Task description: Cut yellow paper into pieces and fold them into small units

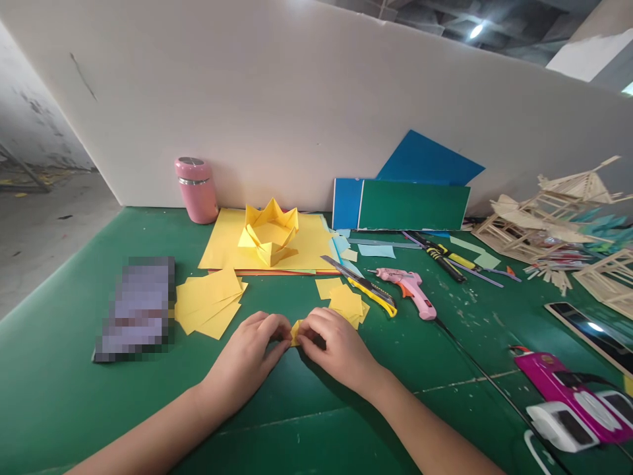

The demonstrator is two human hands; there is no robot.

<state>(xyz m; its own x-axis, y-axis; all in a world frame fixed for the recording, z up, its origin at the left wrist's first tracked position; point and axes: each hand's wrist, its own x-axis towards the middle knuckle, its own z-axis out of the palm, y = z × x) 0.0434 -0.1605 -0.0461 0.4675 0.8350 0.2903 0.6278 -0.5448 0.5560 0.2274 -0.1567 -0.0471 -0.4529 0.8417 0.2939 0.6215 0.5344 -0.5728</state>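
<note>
Both my hands rest on the green table (74,409), fingertips meeting over a small folded piece of yellow paper (295,332). My left hand (250,359) pinches its left side and my right hand (336,346) pinches its right side; most of the piece is hidden under the fingers. A stack of yellow paper squares (208,300) lies just left of my hands, and a smaller stack (346,300) just beyond my right hand. A folded yellow paper crown-like box (270,232) sits on large yellow sheets (222,244) farther back.
A pink flask (196,189) stands by the white back wall. A yellow utility knife (366,287), pink glue gun (410,287), blue and green boards (413,204), wooden stick models (554,218) and a magenta tape dispenser (573,402) lie to the right. A blurred grey object (138,310) lies left.
</note>
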